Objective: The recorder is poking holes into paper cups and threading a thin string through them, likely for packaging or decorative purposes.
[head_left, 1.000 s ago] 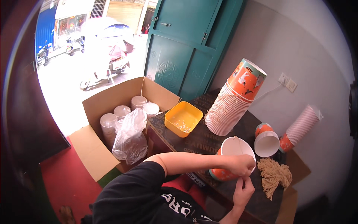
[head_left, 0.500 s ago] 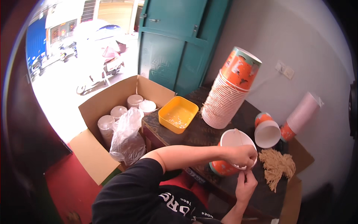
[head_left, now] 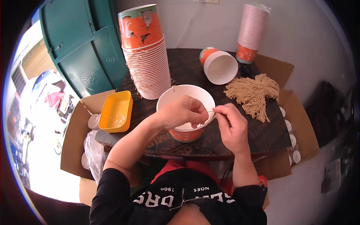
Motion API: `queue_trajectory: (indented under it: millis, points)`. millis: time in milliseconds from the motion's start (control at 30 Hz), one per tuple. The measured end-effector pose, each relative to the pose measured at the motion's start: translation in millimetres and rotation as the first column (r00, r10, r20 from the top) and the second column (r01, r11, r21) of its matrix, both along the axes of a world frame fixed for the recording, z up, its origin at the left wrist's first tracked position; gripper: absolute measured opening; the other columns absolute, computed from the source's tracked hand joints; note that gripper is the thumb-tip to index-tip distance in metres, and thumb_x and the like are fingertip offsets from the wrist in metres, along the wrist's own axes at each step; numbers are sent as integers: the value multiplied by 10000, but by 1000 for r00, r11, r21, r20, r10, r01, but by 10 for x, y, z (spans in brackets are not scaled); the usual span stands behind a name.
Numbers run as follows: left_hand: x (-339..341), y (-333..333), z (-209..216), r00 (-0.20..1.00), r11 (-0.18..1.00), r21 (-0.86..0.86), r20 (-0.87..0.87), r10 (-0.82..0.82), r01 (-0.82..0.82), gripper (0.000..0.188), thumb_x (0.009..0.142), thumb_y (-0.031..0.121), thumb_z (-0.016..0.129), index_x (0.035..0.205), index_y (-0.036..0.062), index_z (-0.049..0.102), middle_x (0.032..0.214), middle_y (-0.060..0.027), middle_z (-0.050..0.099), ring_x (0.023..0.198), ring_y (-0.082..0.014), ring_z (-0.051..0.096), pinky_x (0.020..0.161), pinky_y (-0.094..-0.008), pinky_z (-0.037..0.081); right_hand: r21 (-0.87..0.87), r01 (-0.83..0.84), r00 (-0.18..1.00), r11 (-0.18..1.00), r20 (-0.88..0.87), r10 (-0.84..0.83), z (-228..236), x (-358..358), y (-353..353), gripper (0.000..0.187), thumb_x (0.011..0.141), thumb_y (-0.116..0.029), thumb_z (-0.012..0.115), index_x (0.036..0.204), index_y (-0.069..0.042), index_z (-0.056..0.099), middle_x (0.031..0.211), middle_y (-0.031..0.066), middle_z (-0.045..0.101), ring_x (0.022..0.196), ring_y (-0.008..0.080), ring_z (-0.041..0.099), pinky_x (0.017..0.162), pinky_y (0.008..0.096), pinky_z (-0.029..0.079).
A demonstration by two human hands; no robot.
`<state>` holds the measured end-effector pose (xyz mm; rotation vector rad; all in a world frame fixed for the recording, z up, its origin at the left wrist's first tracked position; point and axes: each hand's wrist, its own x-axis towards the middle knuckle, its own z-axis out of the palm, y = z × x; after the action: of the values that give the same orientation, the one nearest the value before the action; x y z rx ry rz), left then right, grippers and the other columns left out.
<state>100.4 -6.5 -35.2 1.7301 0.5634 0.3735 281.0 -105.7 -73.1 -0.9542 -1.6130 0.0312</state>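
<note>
An orange paper bucket with a white inside stands upright at the table's near edge, right in front of me. My left hand reaches over its opening, fingers curled in a pinch. At the rim's right side my right hand pinches with thumb and forefinger. A thin pale string runs between the fingertips of both hands; its ends are hidden. A small loop of string pokes through the bucket's far rim. To the right of the bucket lies a bundle of beige strings.
A tall stack of paper buckets stands behind on the left, strings hanging along it. A yellow tray holds small white bits. Another bucket lies tipped, beside a wrapped stack. Open cardboard boxes flank the dark table.
My view has swung to the right and levelled over the table. My hands, crossed close together at the rim before, now sit side by side with string stretched between them.
</note>
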Motion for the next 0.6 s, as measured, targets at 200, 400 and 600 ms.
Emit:
queue_trajectory:
  millis: [200, 400, 600]
  points:
    - [66, 43, -49, 999, 999, 30, -29, -44, 45, 103, 834, 66, 679, 835, -35, 656, 745, -40, 644, 675, -96, 581, 653, -245, 457, -11, -137, 990, 990, 28, 138, 77, -21, 216, 164, 849, 118, 593, 960, -3, 606, 864, 116, 601, 735, 250, 635, 651, 334, 503]
    - [52, 70, -28, 997, 992, -127, 83, 9, 2, 86, 839, 35, 681, 856, -33, 631, 752, -46, 631, 658, -94, 570, 625, -229, 446, 11, -95, 982, 995, 163, 92, 28, 184, 252, 184, 793, 124, 590, 925, -4, 589, 875, 110, 574, 769, 261, 613, 672, 326, 494]
    - [76, 84, -11, 996, 988, -153, 85, -11, 23, 60, 859, 9, 662, 864, -31, 617, 764, -52, 631, 658, -101, 573, 630, -233, 455, 0, -39, 978, 999, 206, 39, 2, 162, 155, 192, 732, 72, 645, 901, -11, 608, 919, 114, 562, 817, 293, 599, 665, 377, 501]
